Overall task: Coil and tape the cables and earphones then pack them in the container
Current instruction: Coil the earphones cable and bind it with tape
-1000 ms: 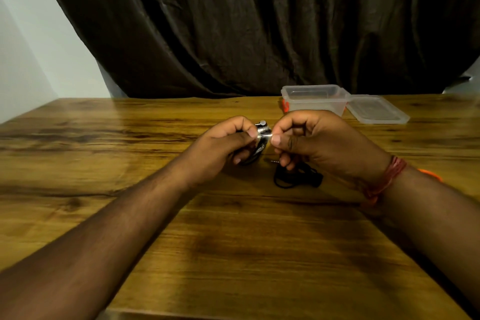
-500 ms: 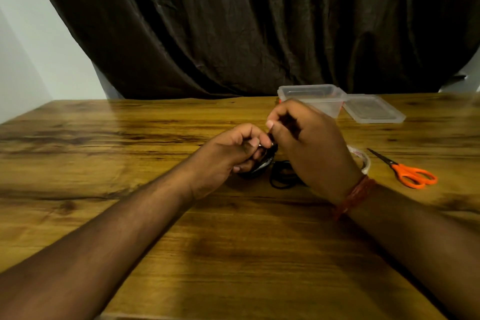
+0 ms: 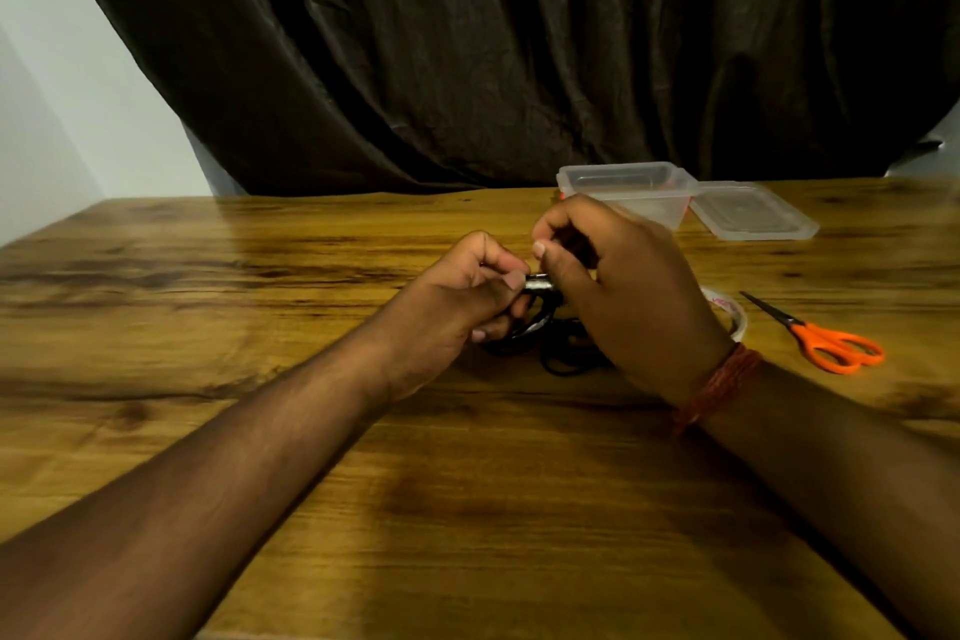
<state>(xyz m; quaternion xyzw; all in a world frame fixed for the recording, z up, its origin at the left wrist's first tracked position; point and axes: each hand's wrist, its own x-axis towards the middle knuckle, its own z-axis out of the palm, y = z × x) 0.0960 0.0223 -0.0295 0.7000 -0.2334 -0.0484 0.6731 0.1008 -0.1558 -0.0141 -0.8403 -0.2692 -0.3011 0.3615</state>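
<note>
Clear plastic container [image 3: 623,185], lid [image 3: 750,216] alongside

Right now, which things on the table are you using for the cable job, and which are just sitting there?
For the job:
- black cable coil, pinched between left hand and right hand
- second black cable on the table
- tape roll
- orange scissors
- clear container and its lid

Just there:
- dark curtain
- wooden table
</note>
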